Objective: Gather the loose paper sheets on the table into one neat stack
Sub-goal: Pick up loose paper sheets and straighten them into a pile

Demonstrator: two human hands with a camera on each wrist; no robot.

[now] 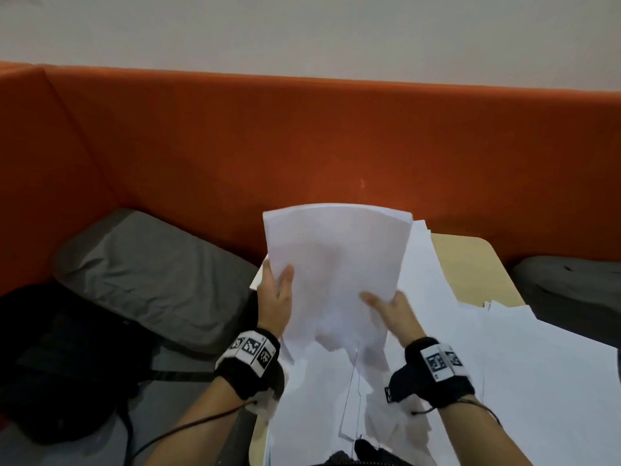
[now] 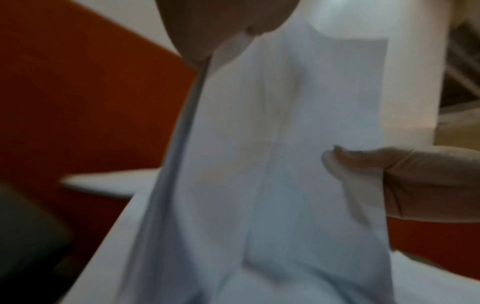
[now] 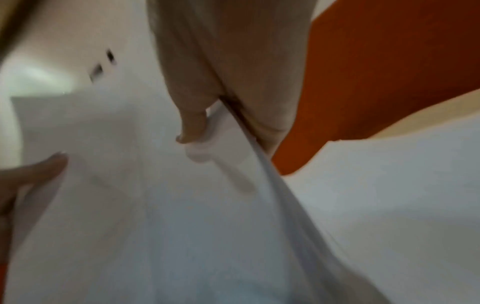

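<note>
A bundle of white paper sheets (image 1: 336,264) stands raised off the table, its top edge bowed. My left hand (image 1: 277,290) grips its left edge, thumb on the front and fingers behind. My right hand (image 1: 389,311) grips its lower right edge the same way. In the left wrist view the bundle (image 2: 272,144) fills the middle, with the other hand's thumb at the right. The right wrist view shows the bundle (image 3: 130,185) pinched between thumb and fingers. More loose sheets (image 1: 504,381) lie spread over the table beneath and to the right.
The light wooden table (image 1: 470,264) shows bare at its far right corner. An orange padded bench back (image 1: 302,146) runs behind. A grey cushion (image 1: 151,274) lies to the left, and a black bag (image 1: 60,364) sits at the lower left.
</note>
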